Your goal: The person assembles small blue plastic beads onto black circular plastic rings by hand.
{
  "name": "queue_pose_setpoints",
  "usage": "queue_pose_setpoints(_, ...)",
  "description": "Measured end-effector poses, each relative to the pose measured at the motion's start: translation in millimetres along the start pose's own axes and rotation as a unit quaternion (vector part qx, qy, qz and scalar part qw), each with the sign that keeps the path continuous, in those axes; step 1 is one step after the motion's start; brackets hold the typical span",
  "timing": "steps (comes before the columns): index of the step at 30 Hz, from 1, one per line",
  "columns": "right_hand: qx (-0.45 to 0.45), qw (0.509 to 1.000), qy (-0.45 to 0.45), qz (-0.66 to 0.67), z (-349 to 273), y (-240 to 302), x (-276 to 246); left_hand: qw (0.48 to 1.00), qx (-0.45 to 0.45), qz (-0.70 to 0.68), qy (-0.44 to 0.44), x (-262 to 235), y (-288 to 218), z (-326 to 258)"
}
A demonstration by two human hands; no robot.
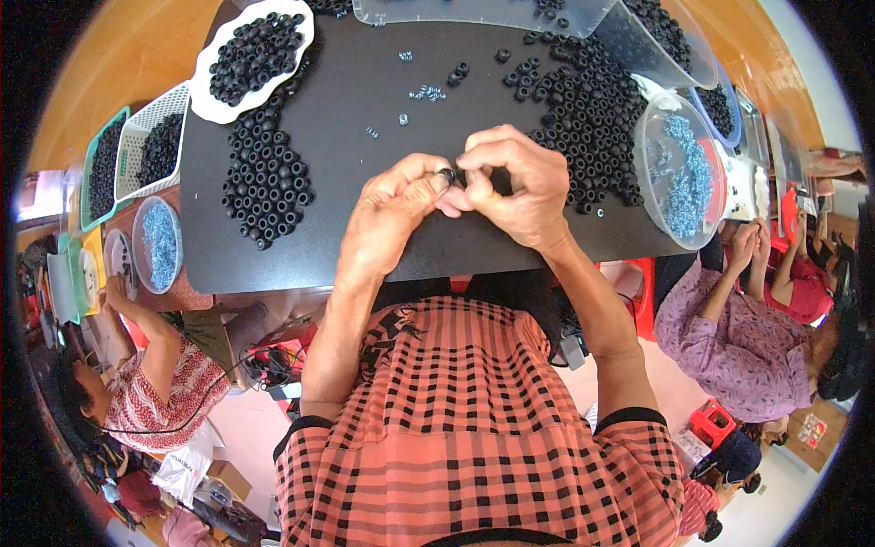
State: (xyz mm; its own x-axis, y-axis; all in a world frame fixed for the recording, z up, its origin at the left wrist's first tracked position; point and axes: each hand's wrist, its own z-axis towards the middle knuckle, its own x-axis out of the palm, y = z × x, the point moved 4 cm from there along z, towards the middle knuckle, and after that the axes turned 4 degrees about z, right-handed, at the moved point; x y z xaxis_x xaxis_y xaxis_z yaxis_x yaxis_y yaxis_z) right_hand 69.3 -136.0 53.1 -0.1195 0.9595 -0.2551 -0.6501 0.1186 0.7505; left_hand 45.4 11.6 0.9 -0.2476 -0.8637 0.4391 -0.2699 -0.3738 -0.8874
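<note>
My left hand [385, 219] pinches a small round black part with a hole [446, 174] between thumb and fingertips, above the dark table [365, 239]. Against it, my right hand [529, 191] is closed, its fingertips meeting the part; whatever they grip is too small and covered to make out. Beyond the hands lie a few small coiled metal pieces, like springs [427, 93], and a few loose black parts [458, 73]. One heap of black ring-shaped parts [266, 187] spreads to the left, and a larger heap [583, 114] to the right.
A white scalloped dish [202, 98] of black parts stands at the far left, beside a white basket [128, 178]. Clear tubs of bluish metal pieces flank the table, one right [649, 191], one left [141, 269]. A clear plastic tray [474, 11] is at the far edge. Other people work both sides.
</note>
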Motion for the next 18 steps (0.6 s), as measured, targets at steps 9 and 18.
queue_pose_setpoints(9,0.124,0.987,-0.016,0.099,-8.2,-19.6,0.7,0.994,0.067,0.075,-0.051,7.4,-10.4,-1.8)
queue_pose_setpoints(18,0.069,0.997,0.025,0.036,-2.6,-12.4,2.3,0.993,0.082,0.073,-0.041,9.4,-12.7,-3.6)
